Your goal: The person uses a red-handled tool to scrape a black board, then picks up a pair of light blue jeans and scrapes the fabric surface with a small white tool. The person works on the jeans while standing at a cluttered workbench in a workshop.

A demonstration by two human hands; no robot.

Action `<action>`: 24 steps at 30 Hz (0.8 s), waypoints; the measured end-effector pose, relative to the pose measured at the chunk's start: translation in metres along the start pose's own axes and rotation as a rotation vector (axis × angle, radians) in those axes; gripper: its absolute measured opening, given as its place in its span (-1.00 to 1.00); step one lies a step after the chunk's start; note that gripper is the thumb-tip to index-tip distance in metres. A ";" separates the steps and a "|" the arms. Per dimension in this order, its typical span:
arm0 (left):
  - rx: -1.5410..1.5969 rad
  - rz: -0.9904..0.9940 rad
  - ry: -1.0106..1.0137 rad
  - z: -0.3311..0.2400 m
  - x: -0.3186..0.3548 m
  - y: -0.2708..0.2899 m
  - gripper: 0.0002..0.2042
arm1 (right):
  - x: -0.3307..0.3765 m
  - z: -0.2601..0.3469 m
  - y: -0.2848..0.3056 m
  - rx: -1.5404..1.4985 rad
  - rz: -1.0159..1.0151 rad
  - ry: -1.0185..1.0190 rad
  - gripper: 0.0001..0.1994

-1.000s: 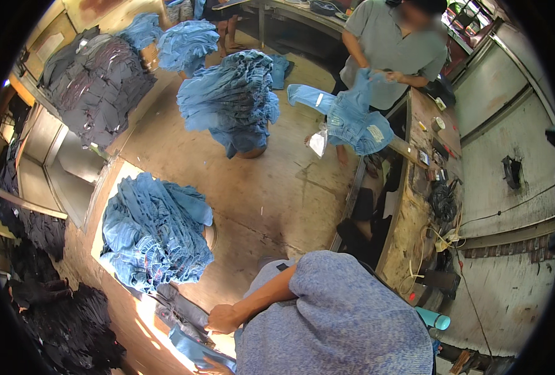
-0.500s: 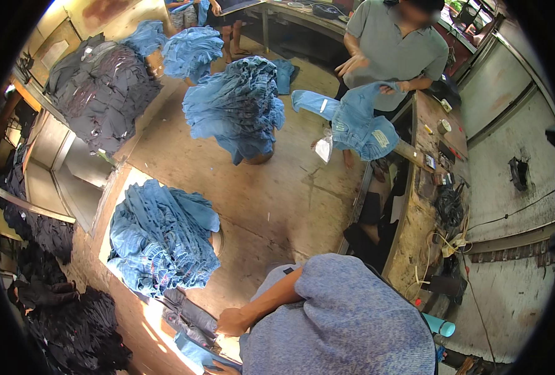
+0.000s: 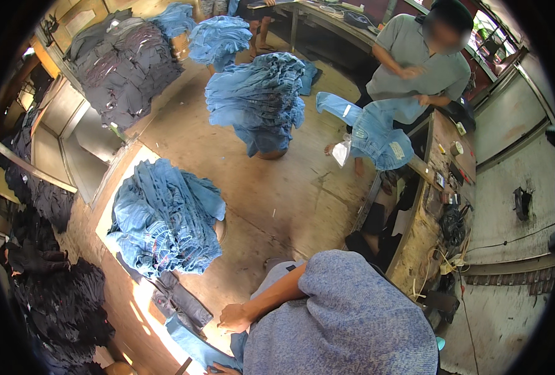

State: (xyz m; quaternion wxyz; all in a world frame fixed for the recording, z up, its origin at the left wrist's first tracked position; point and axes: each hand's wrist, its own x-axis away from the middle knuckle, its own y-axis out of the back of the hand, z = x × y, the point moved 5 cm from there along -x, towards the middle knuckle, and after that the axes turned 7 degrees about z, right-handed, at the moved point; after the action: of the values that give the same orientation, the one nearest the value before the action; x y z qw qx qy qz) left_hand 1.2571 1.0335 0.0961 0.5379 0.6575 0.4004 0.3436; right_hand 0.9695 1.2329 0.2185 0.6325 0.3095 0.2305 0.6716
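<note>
Bright sunlit floor, fisheye-dark rim

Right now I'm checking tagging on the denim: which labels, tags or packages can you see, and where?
White hang tag: dangling at the lower left of the jeans a co-worker holds at the workbench; small, pale, roughly rectangular.
Waistband patch: on the same light-blue jeans; small pale rectangle.
White strip label: on the raised leg of those jeans.
No screens or signs show.
</note>
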 end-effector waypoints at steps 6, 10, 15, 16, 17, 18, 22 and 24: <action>0.003 -0.013 0.045 0.021 0.006 -0.001 -0.33 | -0.008 0.007 -0.002 0.006 -0.008 -0.005 -0.70; 0.011 -0.018 0.071 0.033 0.010 -0.004 -0.33 | -0.016 0.011 -0.006 -0.002 0.019 0.005 -0.69; 0.021 -0.029 0.084 0.046 0.010 -0.005 -0.32 | -0.027 0.024 -0.007 -0.038 0.041 0.058 -0.69; 0.026 -0.032 0.086 0.048 0.009 -0.005 -0.32 | -0.029 0.026 -0.007 -0.026 0.039 0.054 -0.69; 0.029 -0.034 0.087 0.049 0.009 -0.006 -0.32 | -0.030 0.028 -0.006 -0.017 0.040 0.060 -0.68; 0.034 -0.028 0.087 0.050 0.009 -0.008 -0.32 | -0.031 0.029 -0.007 -0.001 0.059 0.061 -0.68; 0.044 -0.046 0.083 0.055 0.009 -0.009 -0.31 | -0.033 0.030 -0.008 0.010 0.065 0.023 -0.66; 0.049 -0.050 0.076 0.057 0.008 -0.010 -0.30 | -0.033 0.030 -0.011 0.026 0.069 0.016 -0.65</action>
State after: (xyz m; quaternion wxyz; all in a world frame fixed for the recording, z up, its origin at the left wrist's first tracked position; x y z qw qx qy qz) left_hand 1.3093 1.0173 0.0760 0.5144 0.6467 0.4453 0.3449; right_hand 0.9986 1.1986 0.2275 0.6029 0.3202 0.2336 0.6924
